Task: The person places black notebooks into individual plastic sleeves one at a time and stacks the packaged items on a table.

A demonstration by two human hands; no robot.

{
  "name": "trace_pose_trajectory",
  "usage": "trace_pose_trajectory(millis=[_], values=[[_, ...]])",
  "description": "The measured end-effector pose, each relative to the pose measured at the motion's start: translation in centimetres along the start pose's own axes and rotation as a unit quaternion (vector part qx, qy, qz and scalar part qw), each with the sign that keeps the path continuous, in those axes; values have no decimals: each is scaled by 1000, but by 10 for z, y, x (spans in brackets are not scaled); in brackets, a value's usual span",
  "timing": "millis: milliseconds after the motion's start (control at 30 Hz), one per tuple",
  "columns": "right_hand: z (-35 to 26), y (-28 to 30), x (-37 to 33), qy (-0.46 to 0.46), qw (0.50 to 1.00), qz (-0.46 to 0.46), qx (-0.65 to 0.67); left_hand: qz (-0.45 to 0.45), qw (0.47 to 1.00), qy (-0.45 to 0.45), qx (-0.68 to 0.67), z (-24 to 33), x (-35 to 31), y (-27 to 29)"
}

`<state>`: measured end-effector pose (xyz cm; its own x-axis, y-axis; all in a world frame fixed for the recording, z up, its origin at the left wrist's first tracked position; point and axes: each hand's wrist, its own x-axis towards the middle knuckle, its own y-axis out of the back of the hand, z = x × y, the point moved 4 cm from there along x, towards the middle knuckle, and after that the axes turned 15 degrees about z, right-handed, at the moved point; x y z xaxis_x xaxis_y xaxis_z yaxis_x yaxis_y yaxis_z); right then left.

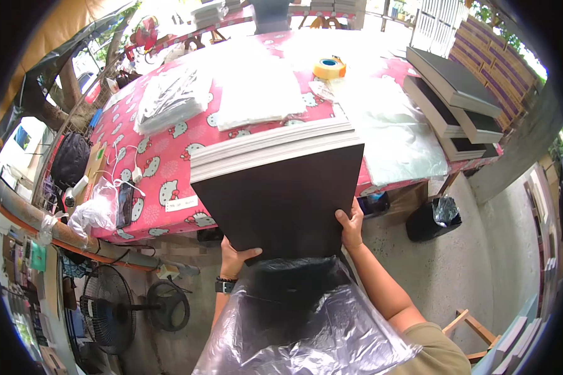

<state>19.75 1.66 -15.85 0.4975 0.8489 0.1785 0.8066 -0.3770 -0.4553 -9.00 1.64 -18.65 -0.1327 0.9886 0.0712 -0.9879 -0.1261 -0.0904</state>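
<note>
Between my two hands stands a stack of black-faced boards with pale layered edges, tilted up in front of the pink table. My left hand grips its lower left edge, thumb on the black face. On the lower right edge my right hand is closed the same way. A clear plastic bag hangs close to me, its edge meeting the lower end of the stack; how far the boards reach into it I cannot tell.
The pink patterned table bears plastic-wrapped packs, a yellow tape roll, a sheet of clear plastic and a phone. Thick black boards are piled at right. A fan and black bin stand below.
</note>
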Motion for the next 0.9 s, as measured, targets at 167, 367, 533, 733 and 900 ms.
trace_pose_trajectory(millis=[167,367,533,733,900], values=[[9,23,17,-41,999,29,4,37,996,55,-65,-1,3,-26],[17,33,28,-44,998,38,-11,66,995,43,-66,-15,5,-31],[25,36,26,-23,998,51,10,64,991,70,-92,-47,1,-15],[-13,61,35,234,908,168,-305,25,995,73,-71,-54,-4,6],[-68,73,76,391,656,100,-638,54,996,56,-50,-61,-8,4]])
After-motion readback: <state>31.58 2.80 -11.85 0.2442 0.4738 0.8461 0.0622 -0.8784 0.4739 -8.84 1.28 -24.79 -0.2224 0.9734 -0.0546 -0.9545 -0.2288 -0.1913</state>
